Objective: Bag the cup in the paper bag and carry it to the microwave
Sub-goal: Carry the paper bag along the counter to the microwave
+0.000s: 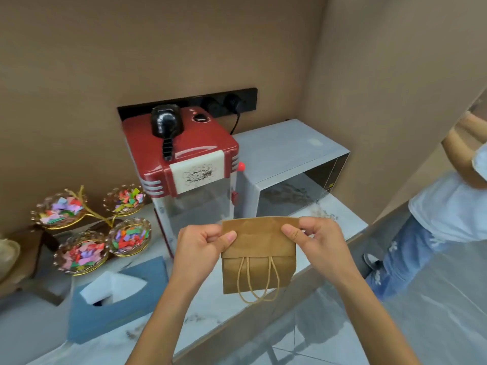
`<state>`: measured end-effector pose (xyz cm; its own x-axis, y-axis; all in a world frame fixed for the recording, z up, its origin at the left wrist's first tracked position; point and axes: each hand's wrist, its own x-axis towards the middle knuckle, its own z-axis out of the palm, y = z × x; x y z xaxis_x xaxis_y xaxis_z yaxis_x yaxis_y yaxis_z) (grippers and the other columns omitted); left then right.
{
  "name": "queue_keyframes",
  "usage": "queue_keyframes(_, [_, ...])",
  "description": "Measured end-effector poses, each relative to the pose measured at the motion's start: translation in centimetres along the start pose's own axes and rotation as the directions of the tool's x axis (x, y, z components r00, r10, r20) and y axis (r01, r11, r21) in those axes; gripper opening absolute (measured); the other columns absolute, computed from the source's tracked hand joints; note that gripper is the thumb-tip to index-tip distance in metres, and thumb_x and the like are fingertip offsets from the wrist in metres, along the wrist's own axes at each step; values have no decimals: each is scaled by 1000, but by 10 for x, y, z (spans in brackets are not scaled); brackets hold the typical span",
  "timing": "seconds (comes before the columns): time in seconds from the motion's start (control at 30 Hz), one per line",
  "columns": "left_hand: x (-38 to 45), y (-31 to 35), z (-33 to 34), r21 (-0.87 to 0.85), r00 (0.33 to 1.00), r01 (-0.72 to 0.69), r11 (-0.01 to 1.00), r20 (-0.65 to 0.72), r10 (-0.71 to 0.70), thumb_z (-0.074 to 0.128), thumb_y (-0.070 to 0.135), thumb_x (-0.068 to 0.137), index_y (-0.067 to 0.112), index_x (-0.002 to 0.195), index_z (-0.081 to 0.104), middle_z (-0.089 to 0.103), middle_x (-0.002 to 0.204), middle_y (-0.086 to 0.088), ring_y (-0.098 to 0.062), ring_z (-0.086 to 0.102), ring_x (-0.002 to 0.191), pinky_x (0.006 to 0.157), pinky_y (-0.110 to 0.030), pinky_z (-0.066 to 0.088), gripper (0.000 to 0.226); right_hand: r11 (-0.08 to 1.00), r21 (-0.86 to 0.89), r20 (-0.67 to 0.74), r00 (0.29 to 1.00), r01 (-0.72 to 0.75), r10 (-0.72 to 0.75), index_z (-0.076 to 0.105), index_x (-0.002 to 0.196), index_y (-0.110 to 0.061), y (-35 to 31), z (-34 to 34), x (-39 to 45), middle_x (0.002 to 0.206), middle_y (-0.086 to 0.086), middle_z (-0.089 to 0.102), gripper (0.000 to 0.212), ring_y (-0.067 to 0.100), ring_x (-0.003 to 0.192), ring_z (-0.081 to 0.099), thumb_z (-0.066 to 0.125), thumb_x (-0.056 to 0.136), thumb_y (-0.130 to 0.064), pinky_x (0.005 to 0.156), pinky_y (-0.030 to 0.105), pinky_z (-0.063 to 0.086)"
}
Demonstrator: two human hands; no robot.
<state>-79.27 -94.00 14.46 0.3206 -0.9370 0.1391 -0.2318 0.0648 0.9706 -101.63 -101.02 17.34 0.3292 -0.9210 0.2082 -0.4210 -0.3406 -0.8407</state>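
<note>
Both hands, left hand [203, 243] and right hand [313, 237], grip pinched on the flat paper bag [259, 255]'s upper corners, hold something light, floppy and easily torn, best held near that edge.

One head-worn wide-angle view looks forward and steeply down, close above the pale marble-patterned surface [340, 222], facing the brown corner wall [158, 48].

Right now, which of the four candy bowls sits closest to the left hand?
The front-right glass bowl, next to the red popcorn machine. It lies just left of the left hand; the other three bowls sit further left or back.
</note>
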Motion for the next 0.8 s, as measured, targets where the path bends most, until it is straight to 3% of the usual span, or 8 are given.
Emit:
queue_keyframes(0.1, [19, -8, 31, 33, 999, 40, 999, 14, -41, 74, 15, 87, -18, 66, 54, 47, 58, -9, -18, 41, 61, 64, -32, 36, 44, 1000, 4, 8, 1000, 15, -15, 70, 57, -38, 28, -19, 20, 56, -19, 64, 36, -2, 55, 54, 71, 89, -21, 56, 10, 41])
queue_keyframes(0.2, [37, -17, 65, 95, 996, 83, 992, -35, -80, 75, 11, 86, 5, 46, 40, 31, 47, 4, -13, 29, 50, 56, -27, 27, 53, 999, -33, 40, 999, 21, -20, 61, 48, -47, 55, -34, 40, 48, -26, 55, 51, -6, 54, 52, 71, 89, -20, 55, 6, 37])
queue_keyframes(0.27, [48, -23, 86, 113, 993, 108, 988, -50, -103, 74, 9, 86, 14, 41, 43, 30, 39, 11, -6, 28, 42, 49, -18, 29, 55, 999, -37, 70, 997, 17, -14, 61, 48, -51, 76, -43, 57, 49, -30, 56, 53, -8, 56, 55, 71, 89, -19, 56, 4, 37])
queue_keyframes(0.37, [73, -35, 113, 91, 985, 165, 982, -56, -160, 75, 12, 85, 11, 43, 47, 37, 40, 12, -6, 33, 42, 50, -20, 33, 51, 1000, -23, 104, 994, -16, 18, 66, 52, -49, 106, -54, 88, 57, -30, 63, 44, -7, 62, 60, 72, 88, -24, 59, 5, 40])
queue_keyframes(0.47, [99, -56, 138, 88, 972, 220, 971, -102, -211, 79, 14, 82, 12, 47, 34, 30, 48, 2, -14, 27, 50, 54, -26, 24, 58, 997, -31, 148, 986, -67, 71, 70, 59, -40, 137, -59, 122, 63, -25, 68, 29, -2, 66, 62, 72, 86, -32, 60, 10, 43])
queue_keyframes(0.63, [124, -92, 183, 88, 931, 337, 937, -178, -318, 80, 13, 80, 18, 46, 30, 26, 44, 9, -6, 23, 45, 44, -18, 20, 61, 991, -99, 255, 960, -90, 113, 58, 44, -38, 191, -68, 169, 51, -20, 56, 46, 1, 53, 51, 75, 85, -26, 54, 11, 38])
queue_keyframes(0.7, [132, -102, 198, 40, 908, 397, 917, -164, -386, 81, 16, 79, 11, 47, 45, 42, 46, 0, -10, 37, 50, 52, -24, 33, 49, 986, -124, 279, 950, -112, 143, 54, 44, -32, 208, -76, 181, 54, -15, 54, 46, 4, 55, 49, 76, 84, -25, 55, 17, 39])
queue_keyframes(0.8, [148, -106, 220, 26, 879, 469, 883, -117, -463, 82, 20, 79, -14, 74, 63, 63, 69, -34, -20, 51, 60, 65, -31, 44, 39, 976, -164, 322, 927, -145, 192, 70, 59, -20, 229, -87, 201, 73, -7, 69, 26, 15, 71, 63, 76, 83, -25, 68, 34, 53])
